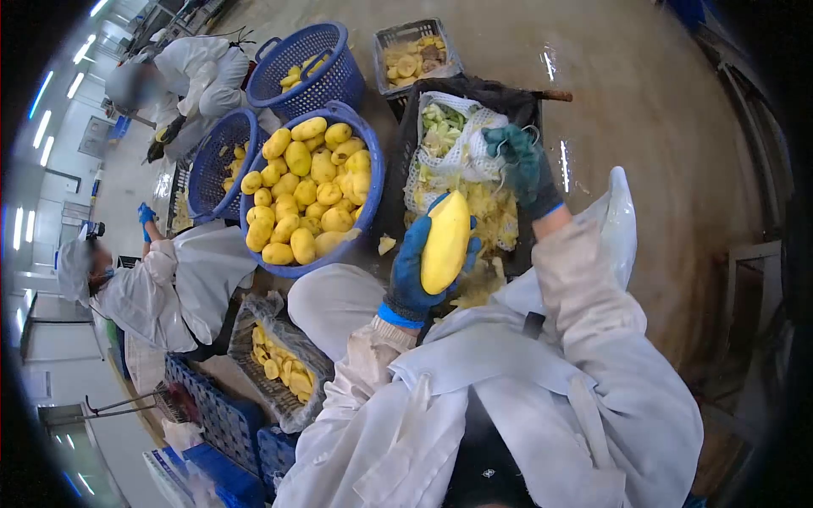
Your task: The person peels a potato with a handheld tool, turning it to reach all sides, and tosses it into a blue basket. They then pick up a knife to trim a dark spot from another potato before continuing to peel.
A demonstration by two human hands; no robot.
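Observation:
A peeled yellow mango (445,243) lies in my left hand (412,269), whose blue-gloved fingers wrap round it from below and behind. My right hand (523,169), in a dark green glove, is bent over the right side of the dark crate; what it holds, if anything, is too small to make out. Beneath both hands the crate (405,161) holds white netting (428,179), green peelings (442,129) and yellow peel scraps (487,207). Left of my hands stands a blue basket (369,207) piled with yellow mangoes (322,168).
Two more blue baskets (349,78) (206,169) stand behind and left. A small crate (392,38) of pieces is at the top. A lined crate (241,343) with yellow slices stands lower left. Two people in white (203,68) (152,296) sit at the left.

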